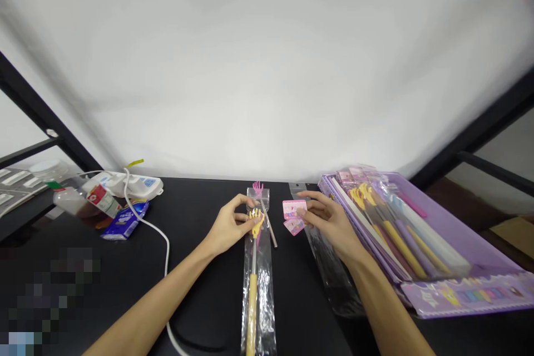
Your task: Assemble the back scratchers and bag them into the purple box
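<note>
My left hand [228, 226] pinches the yellow claw head of a back scratcher [253, 289] that lies in a clear plastic sleeve [263, 300] on the black table [200, 217]. A pink back scratcher [262, 206] lies just behind it, its pink claw pointing away from me. My right hand [329, 219] holds small pink cards [294, 217] between its fingertips, to the right of the scratchers. More clear sleeves [329, 272] lie under my right forearm.
A purple display box [459, 289] full of packed back scratchers stands at the right. At the left are a white power strip [125, 182] with its cable [162, 245], a bottle [79, 200] and a blue packet [123, 222]. Black shelf frames flank the table.
</note>
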A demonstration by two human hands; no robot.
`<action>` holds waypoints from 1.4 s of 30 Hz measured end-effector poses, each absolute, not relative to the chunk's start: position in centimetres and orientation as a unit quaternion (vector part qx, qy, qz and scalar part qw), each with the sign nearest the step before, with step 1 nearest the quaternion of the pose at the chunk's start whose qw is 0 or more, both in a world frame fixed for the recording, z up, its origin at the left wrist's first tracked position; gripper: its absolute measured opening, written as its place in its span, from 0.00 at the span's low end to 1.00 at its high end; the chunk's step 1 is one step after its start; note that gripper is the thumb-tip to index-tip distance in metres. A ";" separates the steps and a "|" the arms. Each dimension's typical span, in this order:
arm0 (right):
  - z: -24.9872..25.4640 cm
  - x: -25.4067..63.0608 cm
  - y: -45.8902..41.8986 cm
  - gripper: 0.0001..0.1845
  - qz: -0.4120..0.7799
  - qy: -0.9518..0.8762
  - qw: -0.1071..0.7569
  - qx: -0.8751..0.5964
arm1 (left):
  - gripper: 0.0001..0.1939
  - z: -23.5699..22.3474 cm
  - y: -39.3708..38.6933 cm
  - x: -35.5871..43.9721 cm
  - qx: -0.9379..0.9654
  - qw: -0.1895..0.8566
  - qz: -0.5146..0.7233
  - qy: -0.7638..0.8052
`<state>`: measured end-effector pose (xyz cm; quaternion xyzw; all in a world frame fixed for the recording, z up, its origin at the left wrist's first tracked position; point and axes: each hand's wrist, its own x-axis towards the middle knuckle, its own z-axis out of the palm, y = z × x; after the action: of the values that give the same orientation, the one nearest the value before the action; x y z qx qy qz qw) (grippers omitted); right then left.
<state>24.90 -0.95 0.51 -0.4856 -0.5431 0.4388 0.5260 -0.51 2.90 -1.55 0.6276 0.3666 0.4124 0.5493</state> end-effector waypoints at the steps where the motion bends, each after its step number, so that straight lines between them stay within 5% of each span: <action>1: 0.5 24.8 -1.0 0.19 0.433 -0.547 0.529 -0.482 | 0.18 -1.5 2.8 -0.5 0.630 0.547 0.407 0.371; 14: 1.4 20.8 -0.6 0.16 0.429 -0.582 0.537 -0.435 | 0.39 -1.2 2.3 -0.6 0.681 0.521 0.398 0.326; 21: 2.4 19.5 0.2 0.09 0.315 -0.731 0.449 -0.406 | 0.38 -1.4 2.3 -0.6 0.676 0.536 0.414 0.289; 28: -0.1 19.0 -0.5 0.02 0.146 -0.772 0.473 -0.397 | 0.23 -1.9 2.0 -0.1 0.675 0.553 0.410 0.267; 42: -1.1 20.3 -0.7 0.05 -0.023 -0.742 0.508 -0.437 | 0.29 -1.7 1.5 0.0 0.664 0.591 0.386 0.245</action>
<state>20.26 -0.69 -1.12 -0.4375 -0.7416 -0.0229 0.5081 0.00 1.45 -1.72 0.6640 0.2452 0.3861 0.5914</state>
